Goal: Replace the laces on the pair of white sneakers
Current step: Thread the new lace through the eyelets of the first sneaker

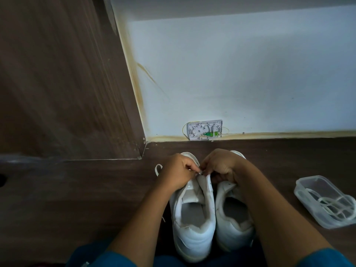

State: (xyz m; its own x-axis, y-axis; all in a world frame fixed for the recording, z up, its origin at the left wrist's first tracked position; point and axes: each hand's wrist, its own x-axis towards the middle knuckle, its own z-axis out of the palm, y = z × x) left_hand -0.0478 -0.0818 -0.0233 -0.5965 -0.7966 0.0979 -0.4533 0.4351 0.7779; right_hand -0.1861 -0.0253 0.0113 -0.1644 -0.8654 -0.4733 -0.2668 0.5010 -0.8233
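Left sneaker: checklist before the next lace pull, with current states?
1. Pair upright and side by side, left sneaker and right sneaker: ok.
2. Grip, left hand and right hand both pinching the lace over the left sneaker: ok.
3. Slack, lace loops free beside the left hand: ok.
4. How far the lacing has got: cannot tell, hands cover it.
5. Supply, spare laces in the clear container at right: ok.

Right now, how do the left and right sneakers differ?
The left hand and right hand pinch at the eyelet flap of the left sneaker; the right sneaker lies under the right forearm. A lace loop trails beside the left sneaker; none shows by the right sneaker. Both are white.
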